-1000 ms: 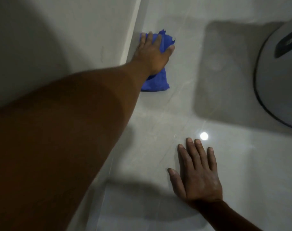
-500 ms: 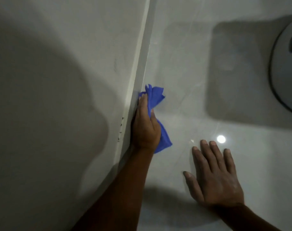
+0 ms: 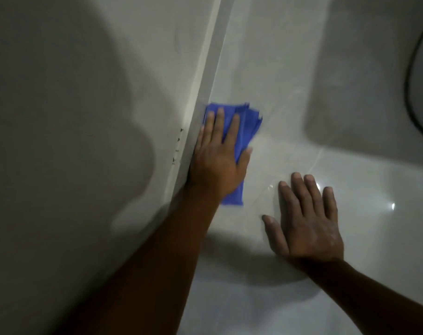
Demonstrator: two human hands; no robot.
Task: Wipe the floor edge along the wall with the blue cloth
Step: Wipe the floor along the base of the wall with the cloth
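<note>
A folded blue cloth point(image 3: 248, 122) lies on the pale glossy floor, right against the foot of the white wall point(image 3: 89, 93). My left hand point(image 3: 217, 158) presses flat on the cloth with fingers spread, its outer edge touching the skirting strip point(image 3: 205, 76). Part of the cloth sticks out beyond the fingertips and another corner shows below the wrist. My right hand point(image 3: 307, 218) rests palm down on the bare floor to the right, fingers apart, holding nothing.
A round grey object with a dark rim point(image 3: 420, 76) stands at the right edge and casts a broad shadow on the floor. Small dark marks point(image 3: 178, 146) dot the wall just above the skirting. Shiny floor tiles point(image 3: 290, 68) stretch ahead.
My left hand pulled the cloth back along the wall from the far reach, then flattened from a bunched grip to an open palm pressing it. The right hand stayed planted.
</note>
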